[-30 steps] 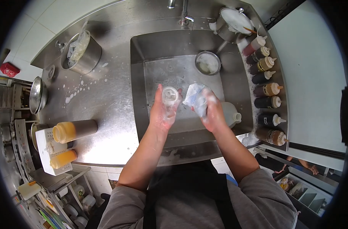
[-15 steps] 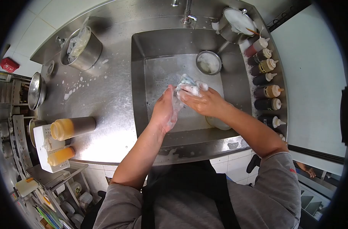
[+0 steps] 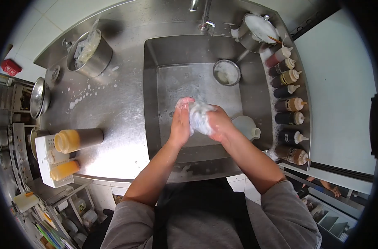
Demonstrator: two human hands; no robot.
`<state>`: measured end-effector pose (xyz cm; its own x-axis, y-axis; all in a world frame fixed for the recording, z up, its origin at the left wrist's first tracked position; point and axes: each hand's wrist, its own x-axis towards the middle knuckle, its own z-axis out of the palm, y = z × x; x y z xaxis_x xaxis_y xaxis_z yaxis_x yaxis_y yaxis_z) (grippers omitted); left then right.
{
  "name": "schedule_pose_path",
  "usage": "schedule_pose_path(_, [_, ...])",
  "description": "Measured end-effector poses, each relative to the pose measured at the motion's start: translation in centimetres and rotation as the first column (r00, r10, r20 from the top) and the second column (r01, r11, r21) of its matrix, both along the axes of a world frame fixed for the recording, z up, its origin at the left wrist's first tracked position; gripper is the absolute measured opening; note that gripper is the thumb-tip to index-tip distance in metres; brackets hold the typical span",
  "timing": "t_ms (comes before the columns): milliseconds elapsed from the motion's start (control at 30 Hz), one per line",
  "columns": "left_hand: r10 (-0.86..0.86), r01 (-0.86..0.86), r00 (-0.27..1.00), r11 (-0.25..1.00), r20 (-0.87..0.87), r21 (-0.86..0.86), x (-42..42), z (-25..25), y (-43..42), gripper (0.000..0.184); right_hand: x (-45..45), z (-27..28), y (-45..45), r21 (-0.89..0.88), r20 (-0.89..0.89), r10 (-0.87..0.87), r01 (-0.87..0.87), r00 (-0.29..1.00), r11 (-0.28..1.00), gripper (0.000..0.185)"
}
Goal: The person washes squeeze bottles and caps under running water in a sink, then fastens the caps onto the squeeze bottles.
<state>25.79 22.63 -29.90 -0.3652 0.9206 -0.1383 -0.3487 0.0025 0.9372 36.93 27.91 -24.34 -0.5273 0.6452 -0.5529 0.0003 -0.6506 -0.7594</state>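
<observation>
Foamy cloth (image 3: 200, 118) sits in the right hand (image 3: 219, 123).

Two soapy hands (image 3: 180, 127); one sink (image 3: 168, 81); eight right-side bottles (image 3: 289, 104)

The blurred, foamy cloth (image 3: 201, 118) hides what lies between the left hand (image 3: 181, 123) and the right hand (image 3: 220, 123), whose fingers mostly cannot be seen. The faucet (image 3: 205, 17) is cut by the top edge. On the 8 bottles (image 3: 288, 118), writing is too small for reading.
</observation>
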Motion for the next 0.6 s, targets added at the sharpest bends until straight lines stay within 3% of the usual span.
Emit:
schedule_pose_path(67, [0.006,0.055,0.918,0.988,-0.397,0.142,0.0,-0.4,0.4,0.037,0.3,-1.2,-1.0,0.137,0.024,-0.037,0.033,0.999,0.990,0.029])
schedule_pose_path(200, [-0.106,0.127,0.952,0.990,-0.286,0.057,-0.7,0.4,1.0,0.033,1.4,-3.5,-1.3,0.343,0.053,-0.103,0.079,0.993,0.936,0.025])
schedule_pose_path(233, [-0.142,0.136,0.978,0.989,-0.150,-0.048,-0.6,0.8,1.4,0.035,2.3,-3.7,0.0,0.872,0.204,-0.003,-0.181,0.979,0.455,0.023])
schedule_pose_path(267, [-0.162,0.159,0.987,0.976,-0.007,-0.151,-0.5,1.1,1.6,0.037,3.2,-4.0,1.4,0.884,0.380,-0.033,-0.374,0.924,-0.279,0.022])
schedule_pose_path(300, [-0.111,0.162,0.969,0.959,0.219,-0.234,-0.3,0.6,1.9,0.040,3.9,-4.3,3.1,0.820,0.445,-0.025,-0.419,0.895,-0.390,0.025])
schedule_pose_path(333, [-0.119,0.169,0.968,0.960,0.220,-0.225,-0.4,1.0,2.2,0.040,4.3,-5.1,4.2,0.816,0.447,-0.034,-0.423,0.894,-0.394,0.025])
schedule_pose_path(400, [-0.134,0.372,0.869,0.811,0.476,-0.452,-0.8,2.3,3.2,0.044,4.9,-6.3,6.3,0.630,0.543,-0.065,-0.457,0.837,-0.628,0.025])
schedule_pose_path(433, [-0.146,0.378,0.868,0.814,0.475,-0.440,-0.6,2.4,3.7,0.044,4.5,-5.5,5.3,0.720,0.493,-0.112,-0.477,0.863,-0.504,0.025])
schedule_pose_path(467, [-0.109,0.327,0.894,0.822,0.435,-0.467,-0.4,2.3,4.3,0.047,3.8,-5.6,4.0,0.711,0.492,-0.123,-0.479,0.862,-0.515,0.025])
schedule_pose_path(500, [-0.067,0.269,0.917,0.831,0.392,-0.487,-0.4,2.0,5.2,0.049,2.9,-6.0,3.0,0.845,0.493,-0.120,-0.507,0.862,-0.169,0.030])
schedule_pose_path(533, [-0.071,0.266,0.918,0.840,0.391,-0.472,-0.4,1.2,6.2,0.049,2.0,-6.1,2.8,0.863,0.489,-0.113,-0.462,0.865,0.203,0.036])
schedule_pose_path(567, [-0.052,0.198,0.939,0.890,0.339,-0.410,-0.3,0.3,7.1,0.050,1.3,-5.0,3.4,0.856,0.374,-0.083,-0.309,0.924,0.414,0.033])
schedule_pose_path(600, [-0.027,0.130,0.957,0.929,0.288,-0.347,-0.4,-0.6,7.7,0.051,1.3,-3.8,4.5,0.860,0.371,-0.081,-0.310,0.925,0.406,0.033])
